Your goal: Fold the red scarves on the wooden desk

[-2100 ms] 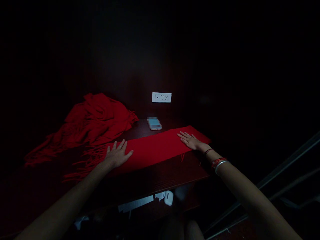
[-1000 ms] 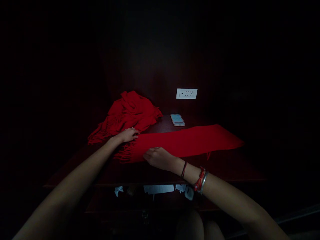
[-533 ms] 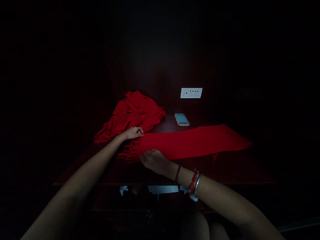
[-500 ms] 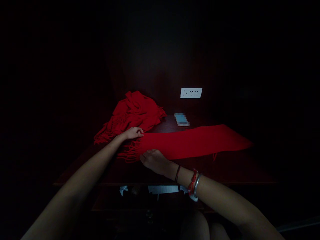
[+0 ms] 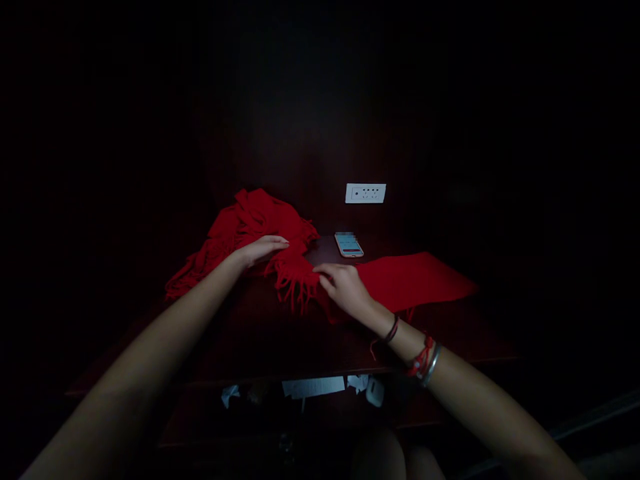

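The right hand point(image 5: 345, 285) pinched a red scarf point(image 5: 415, 279) near its fringed end, with thumb and forefinger narrow, while the left hand point(image 5: 265, 248) had its fingers close together against red cloth, though whether they gripped it could not be told. The scarf lay along the table point(image 5: 240, 333), its far part flat, between a rumpled red pile point(image 5: 235, 230) and the table's right side, near a phone point(image 5: 349, 245).

Crumpled red fringed-cloth heap point(image 5: 257, 210) lies L rear on dark-wood desk point(image 5: 240, 340), long red cloth strip point(image 5: 417, 280) at R; rect. phone point(image 5: 349, 245) R of heap, behind strip; white rect. plastic wall socket point(image 5: 365, 193) beyond; white paper sheet point(image 5: 314, 387) on shelf point(image 5: 225, 427) below.
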The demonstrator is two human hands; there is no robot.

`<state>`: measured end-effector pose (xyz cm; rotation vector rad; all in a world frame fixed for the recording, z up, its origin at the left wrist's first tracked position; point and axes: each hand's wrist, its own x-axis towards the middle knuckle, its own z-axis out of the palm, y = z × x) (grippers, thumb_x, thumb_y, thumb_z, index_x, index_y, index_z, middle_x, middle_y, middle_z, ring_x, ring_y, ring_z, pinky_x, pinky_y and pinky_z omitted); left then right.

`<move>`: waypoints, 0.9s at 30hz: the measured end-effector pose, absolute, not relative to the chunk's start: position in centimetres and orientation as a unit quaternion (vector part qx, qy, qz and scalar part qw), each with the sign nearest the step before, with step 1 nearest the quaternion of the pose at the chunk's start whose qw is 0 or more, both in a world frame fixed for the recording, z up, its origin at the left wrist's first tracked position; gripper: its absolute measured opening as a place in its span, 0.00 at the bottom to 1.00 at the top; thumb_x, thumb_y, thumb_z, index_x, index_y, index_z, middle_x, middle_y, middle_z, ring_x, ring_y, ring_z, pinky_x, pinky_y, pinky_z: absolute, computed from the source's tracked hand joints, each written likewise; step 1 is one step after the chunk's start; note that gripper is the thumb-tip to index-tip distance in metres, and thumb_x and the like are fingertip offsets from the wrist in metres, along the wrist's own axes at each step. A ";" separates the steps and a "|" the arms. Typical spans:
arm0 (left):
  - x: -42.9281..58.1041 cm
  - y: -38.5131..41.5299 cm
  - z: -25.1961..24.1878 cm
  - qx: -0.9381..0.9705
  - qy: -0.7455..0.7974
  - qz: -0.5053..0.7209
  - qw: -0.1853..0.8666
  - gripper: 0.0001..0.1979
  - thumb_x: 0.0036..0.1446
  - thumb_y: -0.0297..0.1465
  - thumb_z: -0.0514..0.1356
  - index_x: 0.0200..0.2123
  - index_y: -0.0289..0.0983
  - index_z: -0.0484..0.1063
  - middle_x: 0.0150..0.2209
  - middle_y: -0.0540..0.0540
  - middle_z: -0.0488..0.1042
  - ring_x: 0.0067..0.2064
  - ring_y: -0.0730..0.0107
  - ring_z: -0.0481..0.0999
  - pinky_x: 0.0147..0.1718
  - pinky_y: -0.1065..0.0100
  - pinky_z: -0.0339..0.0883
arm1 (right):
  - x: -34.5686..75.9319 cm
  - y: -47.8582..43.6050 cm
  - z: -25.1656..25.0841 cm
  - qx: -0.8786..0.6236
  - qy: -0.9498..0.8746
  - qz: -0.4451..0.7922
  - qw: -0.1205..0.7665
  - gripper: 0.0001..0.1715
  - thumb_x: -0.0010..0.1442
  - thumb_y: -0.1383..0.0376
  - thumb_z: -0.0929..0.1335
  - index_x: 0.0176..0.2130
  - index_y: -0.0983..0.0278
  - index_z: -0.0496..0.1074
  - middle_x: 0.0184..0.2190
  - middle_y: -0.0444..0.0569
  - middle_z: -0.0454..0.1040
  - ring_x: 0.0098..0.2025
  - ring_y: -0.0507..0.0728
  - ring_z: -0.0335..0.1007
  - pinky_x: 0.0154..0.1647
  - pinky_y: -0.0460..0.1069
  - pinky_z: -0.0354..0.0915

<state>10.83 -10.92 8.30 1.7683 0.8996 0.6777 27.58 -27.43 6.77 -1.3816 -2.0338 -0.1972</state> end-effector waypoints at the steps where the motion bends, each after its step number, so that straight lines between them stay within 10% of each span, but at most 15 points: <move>1: 11.9 -11.1 9.1 0.721 0.356 0.295 0.516 0.07 0.40 0.31 0.58 0.27 0.37 0.68 0.25 0.52 0.70 0.26 0.76 0.68 0.25 0.76 0.60 | 28.6 -27.7 7.5 -0.532 -0.765 -0.073 0.355 0.14 0.53 0.72 0.59 0.38 0.65 0.68 0.36 0.48 0.72 0.38 0.52 0.66 0.40 0.45 0.59; 17: 36.8 -15.1 19.5 0.606 0.146 0.421 0.659 0.06 0.45 0.20 0.52 0.28 0.32 0.67 0.21 0.52 0.67 0.21 0.81 0.67 0.27 0.74 0.64 | 48.2 -32.2 16.4 -0.651 -0.425 -0.070 0.626 0.10 0.47 0.73 0.62 0.32 0.71 0.69 0.22 0.47 0.70 0.21 0.49 0.67 0.22 0.45 0.66; 27: 41.9 -14.9 16.0 0.561 0.174 0.313 0.746 0.03 0.47 0.22 0.52 0.25 0.32 0.64 0.13 0.53 0.63 0.15 0.80 0.64 0.20 0.75 0.63 | 52.0 -33.0 13.1 -0.725 -0.380 -0.162 0.552 0.11 0.46 0.67 0.62 0.30 0.67 0.72 0.23 0.48 0.72 0.27 0.53 0.68 0.30 0.49 0.63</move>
